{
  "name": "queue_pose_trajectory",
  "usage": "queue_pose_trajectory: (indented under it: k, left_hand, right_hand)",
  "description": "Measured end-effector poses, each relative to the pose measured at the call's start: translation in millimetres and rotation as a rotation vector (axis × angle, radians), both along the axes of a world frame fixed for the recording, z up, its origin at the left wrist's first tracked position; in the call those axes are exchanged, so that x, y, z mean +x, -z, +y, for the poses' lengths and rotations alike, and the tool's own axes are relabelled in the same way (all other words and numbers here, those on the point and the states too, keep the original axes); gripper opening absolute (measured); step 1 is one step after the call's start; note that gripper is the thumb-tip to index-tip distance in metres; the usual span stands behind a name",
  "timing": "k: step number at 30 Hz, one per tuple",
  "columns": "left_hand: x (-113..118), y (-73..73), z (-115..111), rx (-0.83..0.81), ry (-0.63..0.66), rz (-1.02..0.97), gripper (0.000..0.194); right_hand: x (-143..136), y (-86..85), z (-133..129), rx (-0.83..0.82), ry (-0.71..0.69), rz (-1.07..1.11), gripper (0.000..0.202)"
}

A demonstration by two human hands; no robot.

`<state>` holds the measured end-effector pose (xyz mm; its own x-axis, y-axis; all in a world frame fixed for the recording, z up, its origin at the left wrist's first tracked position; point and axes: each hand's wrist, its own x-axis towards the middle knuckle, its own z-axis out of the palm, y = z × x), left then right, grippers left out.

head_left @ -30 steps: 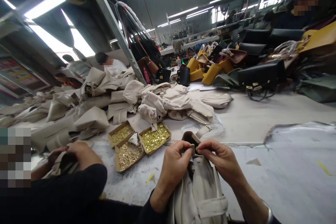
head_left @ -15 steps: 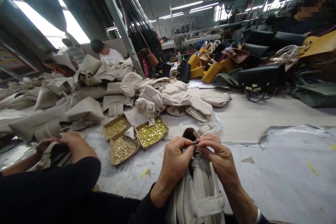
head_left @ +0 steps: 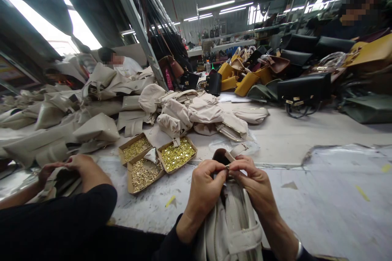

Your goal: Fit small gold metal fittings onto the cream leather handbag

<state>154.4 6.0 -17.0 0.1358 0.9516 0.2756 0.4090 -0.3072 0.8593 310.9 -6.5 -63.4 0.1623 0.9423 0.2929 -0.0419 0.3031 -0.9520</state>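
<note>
A cream handbag (head_left: 228, 220) with zippers and a wide strap loop stands at the table's near edge, below my hands. My left hand (head_left: 206, 189) pinches the bag's upper edge between thumb and forefinger. Right beside it, my right hand (head_left: 253, 183) pinches the same spot, fingertips meeting those of the left. Whatever small part lies between the fingertips is too hidden to make out. A brown-lined flap (head_left: 219, 155) and a light strap end (head_left: 239, 149) rise just behind the fingers.
Three cardboard trays of small gold metal pieces, one being a tray (head_left: 131, 175), sit left of my hands. Cream bags (head_left: 196, 110) are heaped behind. A co-worker's hands (head_left: 76, 165) handle another bag at the left. Yellow bags (head_left: 246, 83) and a black bag (head_left: 303, 89) lie at back right.
My hands stay pinched together at the bag's edge, with only a slight shift of the fingers. The camera view has moved a little. The co-worker's hands have shifted slightly.
</note>
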Motion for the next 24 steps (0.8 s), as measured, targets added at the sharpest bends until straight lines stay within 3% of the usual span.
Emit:
queue_pose_trajectory:
  k: [13, 19, 24]
  left_hand:
    - [-1.3, 8.7, -6.4, 0.38, 0.019, 0.197, 0.019]
    - [-4.1, 7.2, -7.8, 0.35, 0.091, 0.181, 0.018]
    - [-13.7, -9.0, -1.1, 0.232, 0.246, 0.027, 0.02]
  right_hand:
    - [-6.5, -2.2, -4.3, -0.026, 0.051, -0.051, 0.007]
    - [-1.2, -3.7, -3.9, 0.064, 0.119, -0.136, 0.009]
    - [12.6, -4.6, -4.0, 0.098, -0.024, -0.217, 0.006]
